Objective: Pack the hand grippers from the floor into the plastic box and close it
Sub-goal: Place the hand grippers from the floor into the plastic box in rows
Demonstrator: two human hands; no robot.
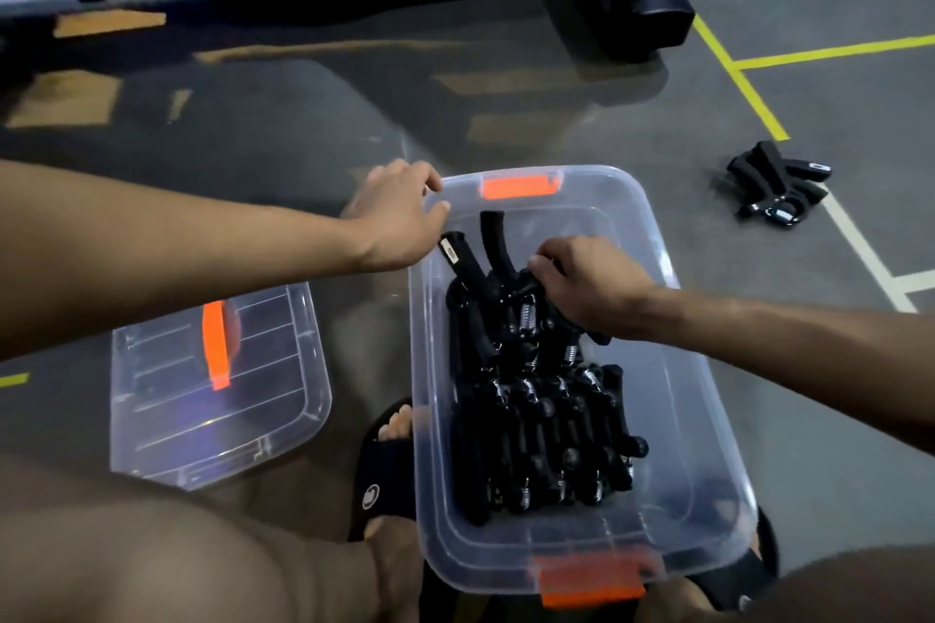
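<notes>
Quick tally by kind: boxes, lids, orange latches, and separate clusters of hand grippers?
Plastic box: 1
Lid, on the floor left of the box: 1
Orange latches on the box, far and near: 2
Gripper clusters, in the box and on the floor: 2; single grippers overlap too much to count
Total: 6

Dim, soft frame — motion-blurred edges (wide-angle bend), glossy floor [835, 369] glare.
</notes>
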